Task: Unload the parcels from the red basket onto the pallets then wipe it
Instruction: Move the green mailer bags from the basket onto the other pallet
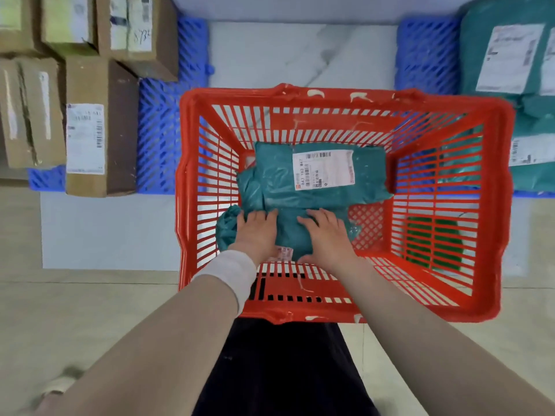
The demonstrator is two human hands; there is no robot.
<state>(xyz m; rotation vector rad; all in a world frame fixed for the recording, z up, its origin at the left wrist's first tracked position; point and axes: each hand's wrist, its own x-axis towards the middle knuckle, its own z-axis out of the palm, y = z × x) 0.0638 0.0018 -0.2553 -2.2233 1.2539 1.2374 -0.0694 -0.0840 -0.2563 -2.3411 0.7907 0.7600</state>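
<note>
The red basket (330, 96) sits on the floor right in front of the person, between two blue pallets; two teal parcels are still inside it. The nearer parcel (289, 232) lies crumpled against the basket's near wall. The farther parcel (270, 181) lies just behind it and partly over it, with its white shipping label facing up.

Both hands are down in the basket on the nearer parcel. The left hand (258, 232) has its fingers bent over the bunched left part of the bag, and its thumb is hidden. The right hand (327, 235) lies spread across the top with its thumb hooked at the near edge. Together they hold that parcel from either side, close to each other. A white wrap (231, 271) circles the left wrist.

The left pallet (159, 139) carries several cardboard boxes (99, 127), some with labels; the right pallet (426, 52) carries a heap of teal bags (480, 55), which reaches past the basket's far right corner.
</note>
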